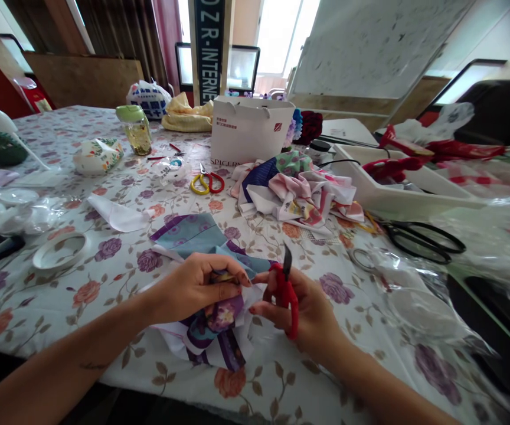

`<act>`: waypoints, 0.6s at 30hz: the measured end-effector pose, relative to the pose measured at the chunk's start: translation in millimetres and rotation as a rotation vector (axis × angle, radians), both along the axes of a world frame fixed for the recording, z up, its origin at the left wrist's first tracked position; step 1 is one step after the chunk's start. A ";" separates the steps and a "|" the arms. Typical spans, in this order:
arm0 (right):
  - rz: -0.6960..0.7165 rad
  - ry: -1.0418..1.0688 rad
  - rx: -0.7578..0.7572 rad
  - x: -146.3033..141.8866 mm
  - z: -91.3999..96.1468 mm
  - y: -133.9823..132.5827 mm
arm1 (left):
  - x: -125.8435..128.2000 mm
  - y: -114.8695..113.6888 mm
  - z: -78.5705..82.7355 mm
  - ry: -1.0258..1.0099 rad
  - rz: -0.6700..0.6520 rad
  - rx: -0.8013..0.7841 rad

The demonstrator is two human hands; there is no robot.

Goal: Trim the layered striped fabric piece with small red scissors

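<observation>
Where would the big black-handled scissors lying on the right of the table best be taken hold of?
Probably by the handle loops: the black-handled scissors lie flat on the floral tablecloth, loops to the right, blades pointing left. Come from above on the right side.

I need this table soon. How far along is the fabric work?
Done: the purple fabric looks folded. In hand: the left hand pinches it; the right hand holds red snips, blade up, off the cloth. Left: the cloth pile behind lies loose.
</observation>
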State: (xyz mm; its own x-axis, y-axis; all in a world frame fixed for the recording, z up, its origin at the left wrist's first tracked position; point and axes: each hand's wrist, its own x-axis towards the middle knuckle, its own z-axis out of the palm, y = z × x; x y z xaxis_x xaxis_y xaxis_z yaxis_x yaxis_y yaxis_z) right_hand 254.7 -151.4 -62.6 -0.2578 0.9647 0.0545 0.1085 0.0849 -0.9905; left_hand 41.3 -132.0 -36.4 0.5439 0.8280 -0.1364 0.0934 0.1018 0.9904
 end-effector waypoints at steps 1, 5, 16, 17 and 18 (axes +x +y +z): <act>0.009 -0.009 -0.010 -1.7 -0.7 -0.4 | 1.6 -0.8 -1.3 -0.004 -0.006 -0.004; 0.058 -0.015 -0.033 -4.9 -0.8 -2.2 | 2.6 0.1 -3.6 -0.002 -0.003 0.009; 0.017 -0.001 -0.002 -7.3 -3.3 -6.3 | 4.4 -1.2 -0.6 0.040 -0.005 0.042; 0.016 0.002 -0.008 -7.8 -3.5 -6.6 | 4.5 -1.5 -1.8 0.023 0.006 0.032; 0.013 0.002 -0.013 -8.1 -3.2 -6.7 | 4.4 -1.5 -2.9 0.000 0.021 0.014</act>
